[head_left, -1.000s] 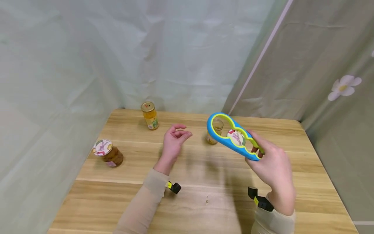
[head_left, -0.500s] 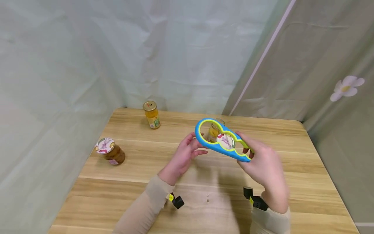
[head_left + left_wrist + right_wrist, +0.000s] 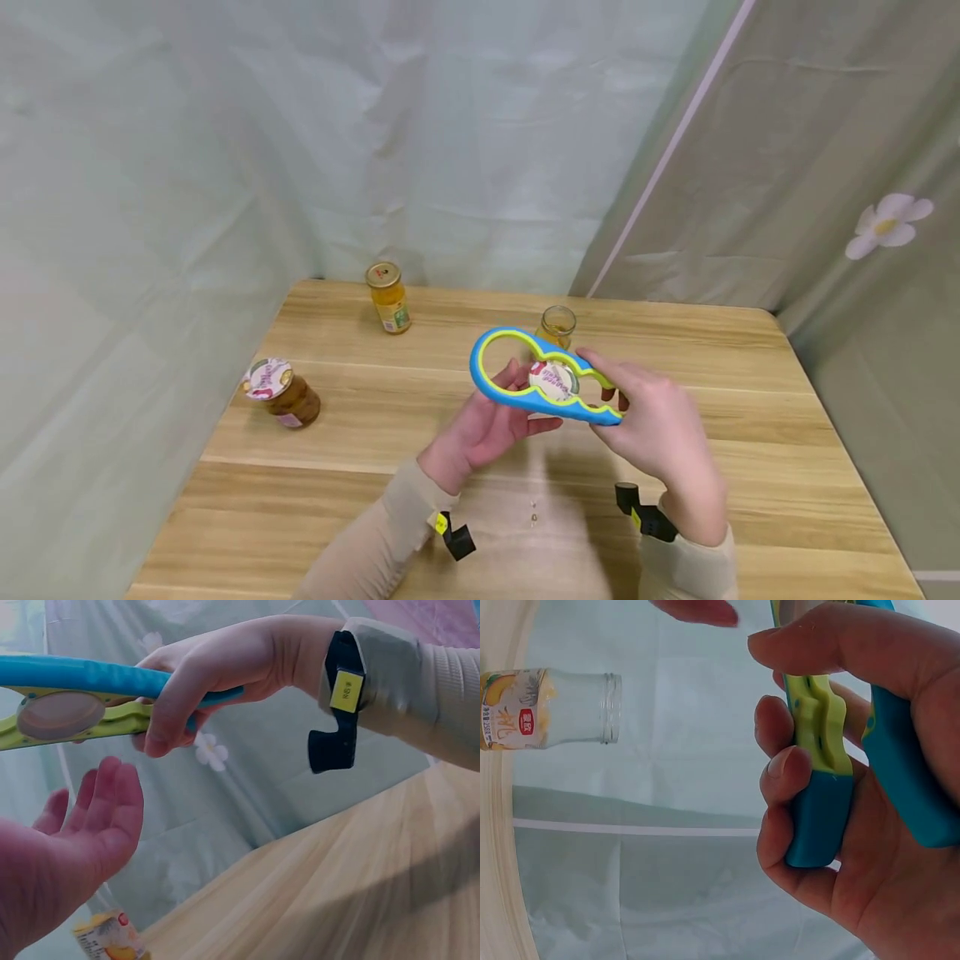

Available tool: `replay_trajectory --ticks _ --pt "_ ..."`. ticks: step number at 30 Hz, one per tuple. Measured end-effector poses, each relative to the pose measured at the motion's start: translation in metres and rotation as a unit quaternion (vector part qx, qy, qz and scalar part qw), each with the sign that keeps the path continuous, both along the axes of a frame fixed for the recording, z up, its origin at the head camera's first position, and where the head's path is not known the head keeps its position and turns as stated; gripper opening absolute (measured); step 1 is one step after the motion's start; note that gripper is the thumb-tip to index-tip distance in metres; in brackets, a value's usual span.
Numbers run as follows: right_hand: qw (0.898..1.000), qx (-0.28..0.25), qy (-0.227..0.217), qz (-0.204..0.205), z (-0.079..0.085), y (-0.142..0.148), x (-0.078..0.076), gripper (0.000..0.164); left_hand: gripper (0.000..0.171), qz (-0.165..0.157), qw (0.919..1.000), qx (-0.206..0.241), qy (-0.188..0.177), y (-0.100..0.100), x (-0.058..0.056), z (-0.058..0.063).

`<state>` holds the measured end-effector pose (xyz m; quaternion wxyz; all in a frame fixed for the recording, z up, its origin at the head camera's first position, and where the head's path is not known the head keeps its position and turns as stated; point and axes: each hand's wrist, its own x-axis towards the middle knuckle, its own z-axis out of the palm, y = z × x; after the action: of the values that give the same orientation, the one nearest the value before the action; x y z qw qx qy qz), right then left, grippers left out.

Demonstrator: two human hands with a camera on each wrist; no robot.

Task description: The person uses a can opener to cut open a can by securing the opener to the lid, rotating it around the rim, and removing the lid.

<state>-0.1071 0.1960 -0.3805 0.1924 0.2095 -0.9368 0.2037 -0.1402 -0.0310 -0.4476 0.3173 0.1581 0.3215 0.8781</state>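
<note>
My right hand [image 3: 660, 425] grips the handle ends of a blue and lime-green jar opener [image 3: 564, 411]. A round printed jar lid [image 3: 553, 381] sits in the opener's middle notch. Beneath them, my left hand [image 3: 487, 429] is held palm up with its fingers extended. A gap shows between its fingertips and the opener [image 3: 82, 673] in the left wrist view. Behind the opener stands a lidless glass jar [image 3: 557, 329] with yellow contents low inside. The right wrist view shows that jar's bare threaded neck [image 3: 611, 709] and fruit label.
A gold-lidded jar [image 3: 388, 300] of yellow fruit stands at the table's back left. Nearer the left edge is a jar [image 3: 288, 396] with a printed lid and brown contents. Small drops [image 3: 533, 517] lie on the wooden table [image 3: 300, 492]. Curtains hang behind.
My right hand has brought the opener and lid left and slightly down. My left hand has moved right, turned palm up and come under them. The open jar now shows above the opener.
</note>
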Motion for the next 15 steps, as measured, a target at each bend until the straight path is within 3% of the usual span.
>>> replay_trajectory --ticks 15 --pt "0.999 -0.001 0.008 0.038 -0.0024 -0.0013 -0.0003 0.072 0.072 -0.057 0.9975 0.042 -0.005 0.0033 0.005 -0.0007"
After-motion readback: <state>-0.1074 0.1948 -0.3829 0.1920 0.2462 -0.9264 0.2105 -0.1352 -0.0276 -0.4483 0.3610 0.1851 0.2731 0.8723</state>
